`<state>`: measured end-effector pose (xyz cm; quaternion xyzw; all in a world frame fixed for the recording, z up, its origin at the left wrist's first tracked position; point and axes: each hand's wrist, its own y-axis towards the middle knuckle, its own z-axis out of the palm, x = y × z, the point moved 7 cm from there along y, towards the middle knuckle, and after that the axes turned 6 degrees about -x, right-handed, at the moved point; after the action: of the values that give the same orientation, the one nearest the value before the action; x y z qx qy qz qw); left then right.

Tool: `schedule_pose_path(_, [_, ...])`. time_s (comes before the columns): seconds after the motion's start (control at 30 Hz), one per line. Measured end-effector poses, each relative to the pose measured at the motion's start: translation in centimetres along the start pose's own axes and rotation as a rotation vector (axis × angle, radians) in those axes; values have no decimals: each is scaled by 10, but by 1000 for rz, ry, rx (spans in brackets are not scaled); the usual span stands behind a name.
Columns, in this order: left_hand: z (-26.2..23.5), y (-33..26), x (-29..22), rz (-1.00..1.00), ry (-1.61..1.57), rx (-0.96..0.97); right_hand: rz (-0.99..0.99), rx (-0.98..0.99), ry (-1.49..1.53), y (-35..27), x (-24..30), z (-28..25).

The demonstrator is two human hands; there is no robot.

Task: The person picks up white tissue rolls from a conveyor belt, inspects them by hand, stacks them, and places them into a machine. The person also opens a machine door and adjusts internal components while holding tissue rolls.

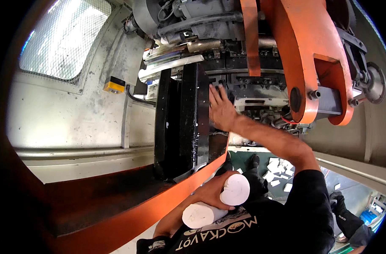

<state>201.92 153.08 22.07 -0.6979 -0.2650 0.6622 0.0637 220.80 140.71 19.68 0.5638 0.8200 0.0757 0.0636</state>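
Observation:
Close to my chest, my left hand (212,191) is closed around a thick white cylinder (237,189), whose round end faces up. A second white cylinder (201,215) lies against the underside of the same hand and my forearm, its end slightly marked. My right arm reaches forward, and my right hand (222,111) is open, its fingers stretched out along the side of a tall black metal channel (188,122). Whether the palm presses on the channel or only hovers beside it I cannot tell. Nothing shows in that hand.
An orange beam (138,211) crosses in front of me. A large orange arm (303,55) hangs at the right. White rods (172,68) lie behind the channel. White scraps (280,171) litter the floor. Another person's dark-clothed legs (347,216) show at lower right. A meshed window (66,38) is at left.

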Motion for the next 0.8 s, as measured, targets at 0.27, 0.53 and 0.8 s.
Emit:
schedule_pose_path(0.27, [2,6,4,-2,-42,23,-101,26,-57,-11,23,46])
schedule_pose_path(0.53, [-3,9,11,50,-36,7,-9,-130,30,22,-22,15])
schedule_pose_path(0.8, [-19,0,17,19,142,-29,237,-218,54,78,-85,-36])
